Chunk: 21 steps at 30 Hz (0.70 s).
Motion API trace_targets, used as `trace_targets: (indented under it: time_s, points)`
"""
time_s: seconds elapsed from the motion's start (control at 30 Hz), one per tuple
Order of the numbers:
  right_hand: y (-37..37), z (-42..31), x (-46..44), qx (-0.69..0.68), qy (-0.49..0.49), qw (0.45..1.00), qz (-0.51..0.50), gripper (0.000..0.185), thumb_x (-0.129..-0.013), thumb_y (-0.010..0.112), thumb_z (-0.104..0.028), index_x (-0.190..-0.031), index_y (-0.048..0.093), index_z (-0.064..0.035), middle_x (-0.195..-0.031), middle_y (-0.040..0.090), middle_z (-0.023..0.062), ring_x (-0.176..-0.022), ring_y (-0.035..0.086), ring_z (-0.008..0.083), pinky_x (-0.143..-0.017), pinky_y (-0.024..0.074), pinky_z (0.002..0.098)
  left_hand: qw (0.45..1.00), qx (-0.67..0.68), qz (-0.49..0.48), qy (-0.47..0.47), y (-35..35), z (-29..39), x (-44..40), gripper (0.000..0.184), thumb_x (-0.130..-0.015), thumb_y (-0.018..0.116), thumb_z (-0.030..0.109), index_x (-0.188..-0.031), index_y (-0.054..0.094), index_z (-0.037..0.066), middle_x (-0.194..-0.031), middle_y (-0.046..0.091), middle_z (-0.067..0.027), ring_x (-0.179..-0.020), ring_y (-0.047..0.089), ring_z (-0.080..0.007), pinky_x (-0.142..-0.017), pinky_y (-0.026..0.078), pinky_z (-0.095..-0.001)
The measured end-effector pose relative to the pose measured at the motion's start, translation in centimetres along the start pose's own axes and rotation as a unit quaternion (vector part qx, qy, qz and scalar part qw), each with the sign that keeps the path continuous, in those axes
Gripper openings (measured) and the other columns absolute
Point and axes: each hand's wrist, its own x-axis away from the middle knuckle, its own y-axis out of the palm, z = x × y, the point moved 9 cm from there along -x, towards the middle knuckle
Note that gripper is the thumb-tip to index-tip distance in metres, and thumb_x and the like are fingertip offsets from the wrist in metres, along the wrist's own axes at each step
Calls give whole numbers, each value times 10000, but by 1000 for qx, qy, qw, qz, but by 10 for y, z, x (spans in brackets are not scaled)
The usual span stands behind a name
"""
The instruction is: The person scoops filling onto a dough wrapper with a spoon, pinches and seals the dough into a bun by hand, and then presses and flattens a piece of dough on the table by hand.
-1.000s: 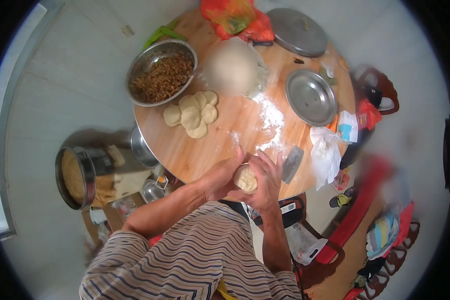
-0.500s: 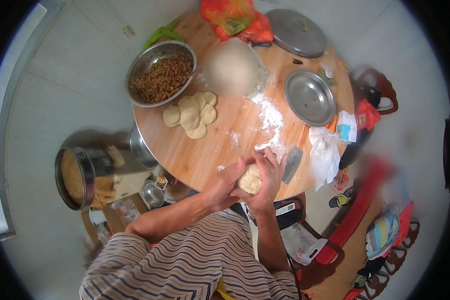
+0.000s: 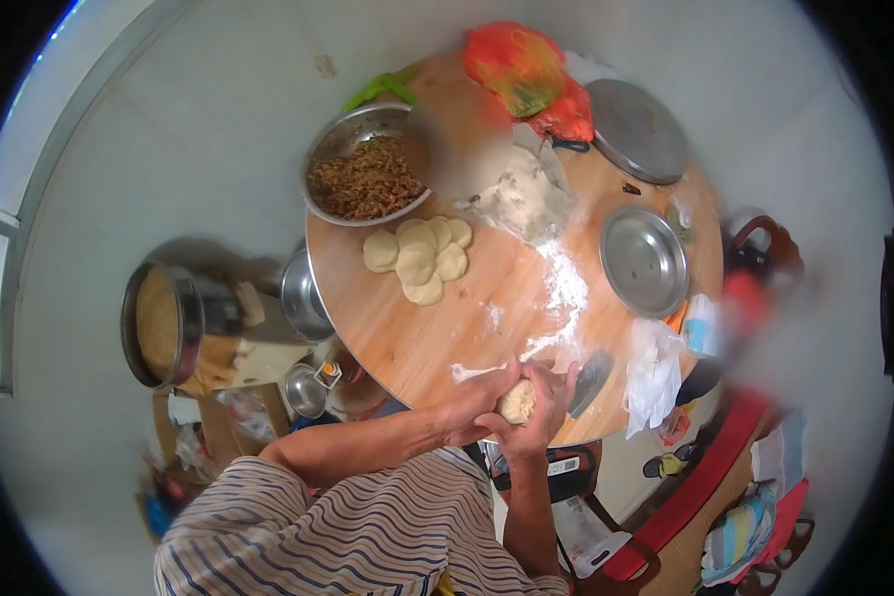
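A round ball of pale dough (image 3: 518, 401) with a gathered top sits between my hands at the near edge of the round table. My left hand (image 3: 475, 402) is pressed against its left side. Curled around the right side is my right hand (image 3: 546, 405), holding the dough in its palm. Beside it lies a grey scraper blade (image 3: 591, 383). Several flat dough discs (image 3: 416, 262) overlap on the wood. Behind them stands a steel bowl of brown chopped filling (image 3: 363, 179). A larger floury dough mass (image 3: 531, 194) rests farther back, partly blurred.
On the wooden table (image 3: 368, 318) are an empty metal basin (image 3: 645, 261), a round metal lid (image 3: 638, 131), red plastic bags (image 3: 526, 74), a white bag (image 3: 655, 372) and scattered flour (image 3: 564, 288). A large pot (image 3: 159, 326) stands at the left; a chair is below right.
The view has shifted, so the table and its items sit lower and mostly farther right. Both hands stay around the dough ball, with their fingers repositioned on it.
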Motion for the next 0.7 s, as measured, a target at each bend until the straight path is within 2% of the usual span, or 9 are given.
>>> trace_targets:
  time_s: [0.03, 0.13, 0.27, 0.33, 0.4, 0.47, 0.57, 0.63, 0.7]
  points:
    - [-5, -4, 7, 25, -59, 996, 64, 939, -760, 750, -757, -1299, 574, -7, -1150, 678, 111, -1098, 649, 329, -1183, 288, 665, 1000, 6, -12, -13, 10, 4, 7, 828, -1048, 322, 669, -1578, 381, 35, -1548, 465, -112, -1431, 459, -234, -1175, 435, -400]
    - [0, 6, 14, -52, -58, 996, 33, 909, -778, 767, -714, -1315, 569, -8, -1144, 676, 109, -1061, 652, 329, -1155, 330, 656, 998, 0, -56, -19, 10, 10, 7, 868, -1034, 294, 701, -1601, 345, 46, -1615, 383, -122, -1501, 365, -244, -1228, 362, -422]
    - [28, 18, 6, -65, 50, 992, -97, 901, -774, 791, -687, -1319, 571, -4, -1158, 679, 117, -1056, 652, 356, -1132, 355, 651, 998, -25, 21, -51, -20, 6, -3, 825, -1046, 309, 677, -1561, 393, 38, -1498, 497, -138, -1393, 497, -254, -1149, 461, -416]
    - [17, -2, 1, -34, -70, 997, 5, 988, -743, 769, -748, -1349, 550, 1, -1228, 674, 137, -1120, 643, 385, -1152, 324, 659, 998, -10, 40, -56, -16, 7, 0, 797, -1056, 318, 660, -1536, 420, 32, -1444, 541, -137, -1339, 551, -254, -1111, 501, -408]
    - [16, -5, 1, -6, -74, 997, 23, 1029, -733, 749, -778, -1368, 536, 3, -1259, 659, 150, -1145, 633, 387, -1161, 305, 663, 992, -35, 106, -50, -19, 10, 5, 720, -1080, 336, 610, -1478, 469, 24, -1348, 599, -119, -1225, 622, -224, -1042, 551, -372]
    - [9, -6, 2, 22, -74, 996, 39, 1070, -723, 729, -809, -1386, 522, 5, -1291, 644, 163, -1169, 624, 389, -1171, 285, 666, 993, -49, 102, -40, -33, -7, -1, 697, -1088, 340, 594, -1468, 477, 26, -1348, 601, -115, -1216, 623, -211, -1041, 550, -362]
    - [16, 0, -1, 11, -52, 998, -36, 1131, -722, 687, -849, -1439, 468, -1, -1334, 603, 170, -1176, 612, 386, -1181, 261, 672, 994, -54, 92, 8, -31, -7, -2, 667, -1095, 351, 571, -1463, 485, 31, -1351, 603, -106, -1205, 626, -194, -1043, 548, -346]
    - [6, -5, 2, 25, -109, 991, 68, 1146, -731, 695, -846, -1448, 425, 7, -1221, 659, 183, -1152, 621, 412, -1138, 292, 663, 995, -46, 84, 40, -22, 1, -2, 661, -1095, 359, 564, -1468, 485, 33, -1354, 602, -102, -1203, 626, -191, -1045, 546, -340]
    - [7, 4, 7, -42, -77, 992, 86, 1153, -734, 696, -846, -1460, 408, 3, -1206, 658, 182, -1136, 617, 410, -1132, 304, 654, 994, 19, 75, 73, -17, 9, -2, 633, -1110, 349, 543, -1456, 502, 35, -1351, 609, -122, -1238, 622, -215, -1072, 540, -370]
